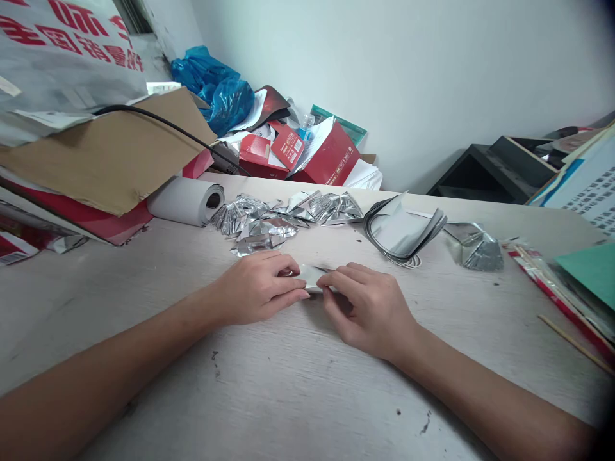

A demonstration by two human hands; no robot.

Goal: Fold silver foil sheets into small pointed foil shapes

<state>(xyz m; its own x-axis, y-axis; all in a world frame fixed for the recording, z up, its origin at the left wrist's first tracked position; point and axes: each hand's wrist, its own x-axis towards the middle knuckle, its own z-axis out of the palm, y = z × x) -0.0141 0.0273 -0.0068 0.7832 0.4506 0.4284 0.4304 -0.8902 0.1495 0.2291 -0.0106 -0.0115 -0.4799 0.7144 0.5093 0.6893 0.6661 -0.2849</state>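
Between my two hands, low over the table, is a small folded piece of silvery-white paper (311, 275). My left hand (262, 287) pinches its left end with thumb and fingers. At its right end my right hand (368, 306) is closed, with thumb and fingertips on the fold. The fingers cover both ends of the piece. Just beyond my left hand lie several folded silver foil-paper shapes (269, 227). Past my right hand rests a curved stack of silvery-grey paper sheets (401, 227), and another folded foil shape (475, 246) lies right of it.
A white paper roll (185, 202) lies by a cardboard box (115, 150) at left. Red boxes (327, 157) and a blue plastic bag (211, 83) are behind the table. At right are a thin wooden stick (574, 342) and a green sheet (589, 272).
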